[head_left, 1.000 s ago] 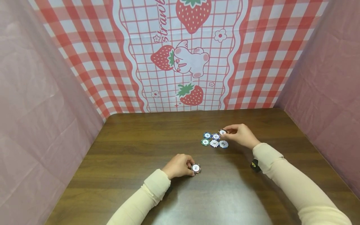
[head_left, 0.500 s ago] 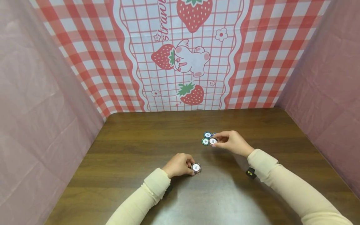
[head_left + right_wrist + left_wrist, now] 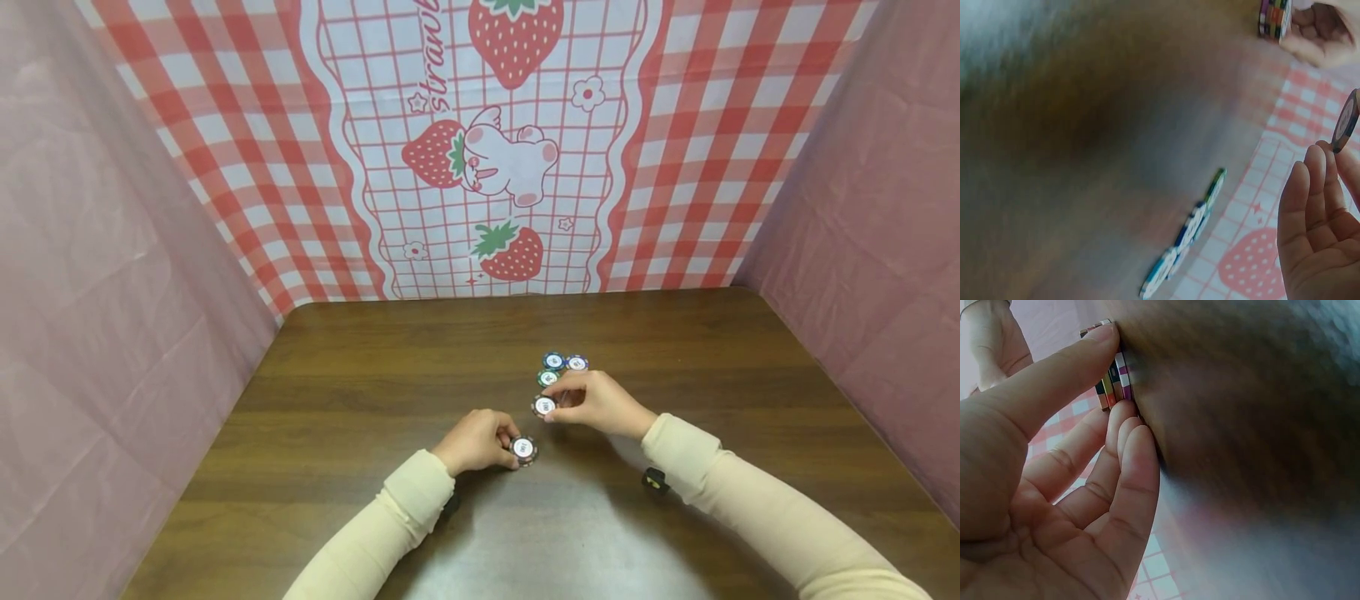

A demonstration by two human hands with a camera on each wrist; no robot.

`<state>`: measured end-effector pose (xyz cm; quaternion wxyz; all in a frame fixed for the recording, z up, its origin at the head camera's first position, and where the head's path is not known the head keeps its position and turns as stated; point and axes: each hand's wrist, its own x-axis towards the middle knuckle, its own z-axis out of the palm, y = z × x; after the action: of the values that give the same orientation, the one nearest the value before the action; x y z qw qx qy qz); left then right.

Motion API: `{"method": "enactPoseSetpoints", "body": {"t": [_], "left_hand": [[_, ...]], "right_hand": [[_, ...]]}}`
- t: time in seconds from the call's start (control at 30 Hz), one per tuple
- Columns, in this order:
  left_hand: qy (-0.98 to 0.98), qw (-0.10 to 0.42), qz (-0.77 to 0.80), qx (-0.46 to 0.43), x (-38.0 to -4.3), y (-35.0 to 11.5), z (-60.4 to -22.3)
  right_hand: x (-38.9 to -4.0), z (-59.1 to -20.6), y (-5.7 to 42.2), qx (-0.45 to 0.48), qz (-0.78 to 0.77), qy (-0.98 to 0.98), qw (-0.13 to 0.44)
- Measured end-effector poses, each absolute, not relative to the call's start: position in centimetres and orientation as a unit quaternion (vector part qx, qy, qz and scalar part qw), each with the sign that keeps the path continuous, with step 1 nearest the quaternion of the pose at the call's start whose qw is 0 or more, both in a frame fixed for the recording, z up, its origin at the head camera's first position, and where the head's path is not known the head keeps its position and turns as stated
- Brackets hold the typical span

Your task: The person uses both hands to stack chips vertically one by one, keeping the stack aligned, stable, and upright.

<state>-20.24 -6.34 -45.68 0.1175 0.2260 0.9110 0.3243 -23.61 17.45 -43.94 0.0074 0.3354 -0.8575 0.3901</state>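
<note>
My left hand (image 3: 480, 442) grips a small stack of poker chips (image 3: 523, 450) by its edges, thumb on one side and fingers on the other. The top chip is dark with a white centre; the left wrist view shows the stack's coloured edges (image 3: 1113, 375). Just behind and to the right of the stack, my right hand (image 3: 603, 404) pinches one dark poker chip (image 3: 545, 406) between thumb and fingertips, held off the table in the right wrist view. Behind this hand lie loose chips: a green one (image 3: 548, 378) and two blue ones (image 3: 553, 361). My right hand hides others.
The brown wooden table (image 3: 360, 375) ends at a red-checked strawberry cloth (image 3: 510, 167) hung upright at the back. Pink cloth (image 3: 855, 217) hangs along both sides. In the right wrist view, several flat chips (image 3: 1191, 225) lie close together on the table.
My right hand has carried the dark chip from the far right of the loose chips leftward and nearer, toward the stack. The left hand and its stack have stayed put.
</note>
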Motion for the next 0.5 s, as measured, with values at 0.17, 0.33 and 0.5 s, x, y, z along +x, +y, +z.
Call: {"method": "enactPoseSetpoints", "body": {"t": [0.17,0.33,0.5], "left_hand": [[0.912,0.114,0.321,0.228,-20.3,-6.3,-45.7],[0.912,0.114,0.318,0.231,-20.3,-6.4,-45.7],[0.911,0.118,0.32,0.231,-20.3,-6.4,-45.7]], "right_hand": [[-23.2,-44.4,16.8,0.359,0.387,-0.849,0.001],[-22.7,-44.7,16.2,0.378,0.392,-0.839,-0.016],[-22.4,-45.2,15.7,0.39,0.388,-0.834,-0.027]]}}
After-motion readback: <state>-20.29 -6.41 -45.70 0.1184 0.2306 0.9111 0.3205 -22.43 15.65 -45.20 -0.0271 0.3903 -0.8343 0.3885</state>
